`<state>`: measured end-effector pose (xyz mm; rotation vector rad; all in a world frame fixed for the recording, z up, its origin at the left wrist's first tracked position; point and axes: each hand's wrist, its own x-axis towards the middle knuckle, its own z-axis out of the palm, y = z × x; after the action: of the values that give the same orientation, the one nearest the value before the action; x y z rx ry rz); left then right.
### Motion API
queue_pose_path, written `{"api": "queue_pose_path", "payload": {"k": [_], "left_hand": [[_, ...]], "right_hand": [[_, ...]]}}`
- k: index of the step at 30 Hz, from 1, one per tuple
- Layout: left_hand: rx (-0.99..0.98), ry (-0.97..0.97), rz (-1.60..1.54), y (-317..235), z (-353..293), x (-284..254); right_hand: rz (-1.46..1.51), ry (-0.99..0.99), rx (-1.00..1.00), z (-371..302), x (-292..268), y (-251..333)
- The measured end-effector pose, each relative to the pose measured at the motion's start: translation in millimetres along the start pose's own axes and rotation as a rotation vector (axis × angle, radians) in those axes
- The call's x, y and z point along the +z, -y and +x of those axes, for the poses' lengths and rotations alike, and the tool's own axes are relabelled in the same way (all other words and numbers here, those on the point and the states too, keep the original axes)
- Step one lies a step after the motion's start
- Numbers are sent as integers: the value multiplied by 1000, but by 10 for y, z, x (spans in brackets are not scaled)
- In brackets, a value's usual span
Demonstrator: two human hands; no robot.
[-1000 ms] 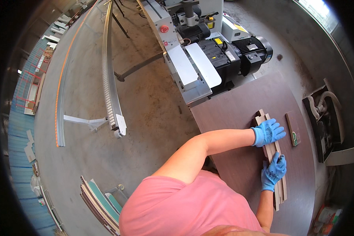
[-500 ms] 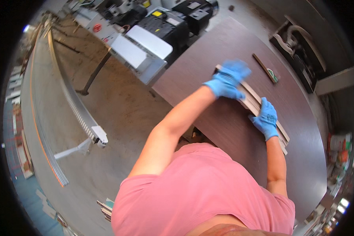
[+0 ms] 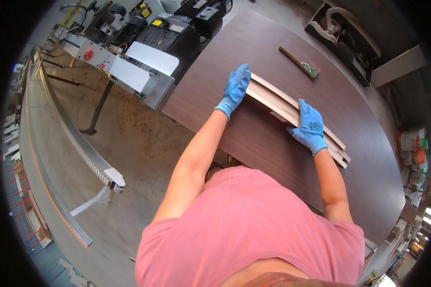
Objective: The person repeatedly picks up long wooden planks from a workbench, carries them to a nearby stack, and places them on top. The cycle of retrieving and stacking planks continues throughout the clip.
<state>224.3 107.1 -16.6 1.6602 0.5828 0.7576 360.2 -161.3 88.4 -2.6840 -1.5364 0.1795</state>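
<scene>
Several long, pale wooden strips (image 3: 275, 101) lie side by side on the dark brown tabletop (image 3: 268, 43), running slantwise from upper left to lower right. Their right ends are staggered. At the left ends rests my left hand (image 3: 234, 91), in a blue glove, with fingers stretched out and palm against the strips. My right hand (image 3: 309, 125), gloved alike, spans the strips nearer their right ends, thumb on the near side and fingers over the far side. The undersides of the strips are hidden.
Farther back on the table lies a short dark strip (image 3: 292, 57) with a green-and-white label (image 3: 310, 70) by its end. A machine with a black motor (image 3: 170, 40) stands beyond the left corner. A curved-looking metal rail (image 3: 81, 129) runs along the left. A dark box with a hose (image 3: 342, 40) stands behind.
My left hand, blurred over the strips before, has moved left to their ends. The right hand still spans them. The whole view has shifted slightly.
</scene>
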Motion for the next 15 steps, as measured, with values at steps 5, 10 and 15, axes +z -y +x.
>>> {"api": "queue_pose_path", "payload": {"k": [5,10,15], "left_hand": [[-56,49,155,-180,-38,-5],[-42,68,128,-118,50,16],[3,23,48,61,29,-52]], "right_hand": [[9,101,62,27,-66,29],[-62,-158,-76,-177,-40,-189],[50,-389,309,-918,203,-1088]]}}
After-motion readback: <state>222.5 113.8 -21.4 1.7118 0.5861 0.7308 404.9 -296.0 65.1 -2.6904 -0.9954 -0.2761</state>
